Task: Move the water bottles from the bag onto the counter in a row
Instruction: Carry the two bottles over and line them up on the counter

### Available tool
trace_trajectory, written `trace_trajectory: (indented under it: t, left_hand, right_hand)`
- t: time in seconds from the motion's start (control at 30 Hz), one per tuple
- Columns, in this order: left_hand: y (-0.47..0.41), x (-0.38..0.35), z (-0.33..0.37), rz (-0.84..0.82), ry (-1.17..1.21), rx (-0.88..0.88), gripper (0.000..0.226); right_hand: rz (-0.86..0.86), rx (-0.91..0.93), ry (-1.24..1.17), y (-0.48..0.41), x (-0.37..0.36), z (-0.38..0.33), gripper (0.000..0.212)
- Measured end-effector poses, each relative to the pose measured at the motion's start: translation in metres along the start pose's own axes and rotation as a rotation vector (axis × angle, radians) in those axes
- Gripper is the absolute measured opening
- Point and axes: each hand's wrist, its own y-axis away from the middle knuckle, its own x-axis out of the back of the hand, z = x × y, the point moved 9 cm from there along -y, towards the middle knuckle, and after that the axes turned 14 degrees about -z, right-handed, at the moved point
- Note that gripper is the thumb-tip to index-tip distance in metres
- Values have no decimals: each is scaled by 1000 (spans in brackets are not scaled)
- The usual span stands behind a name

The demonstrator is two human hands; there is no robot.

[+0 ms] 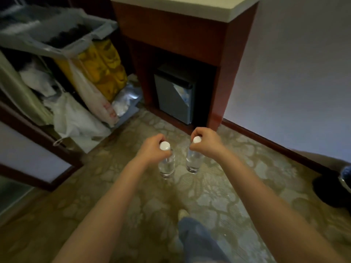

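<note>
Gripping clear water bottles (167, 166) by round white caps (164, 145), left hand (152, 149), right hand (207, 142)

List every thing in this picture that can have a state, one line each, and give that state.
Left bottle, cap on, upright, gripped near the cap by the left hand.
Right bottle, cap on, upright, gripped near the cap by the right hand.
Minifridge, door shut.
Counter, no bottles on the part in view.
</note>
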Motion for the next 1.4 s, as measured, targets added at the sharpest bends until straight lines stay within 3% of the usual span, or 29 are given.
trace_trajectory:
  t: [0.13, 0.33, 0.47, 0.83, 1.1, 1.4]
  left_hand:
    - [-60, 59, -26, -18, -77, 59, 29]
    - [-126, 153, -62, 67, -42, 88, 29]
    - [-172, 205, -94, 86, -2, 96, 29]
    - [-315, 328, -147, -61, -73, -89, 24]
    - [-422, 377, -94, -132, 1, -255, 27]
    - [-526, 427, 44, -226, -15, -481, 22]
  right_hand:
    - [-95, 35, -3, -94, 3, -36, 17]
    - [-79, 108, 97, -206, 13, -106, 18]
    - [-86, 107, 41, -271, 13, -139, 17]
    - [48, -10, -55, -405, 23, -221, 17]
    - [263, 2, 8, -455, 109, -264, 14]
    - [551, 81, 0, -494, 254, -287, 16]
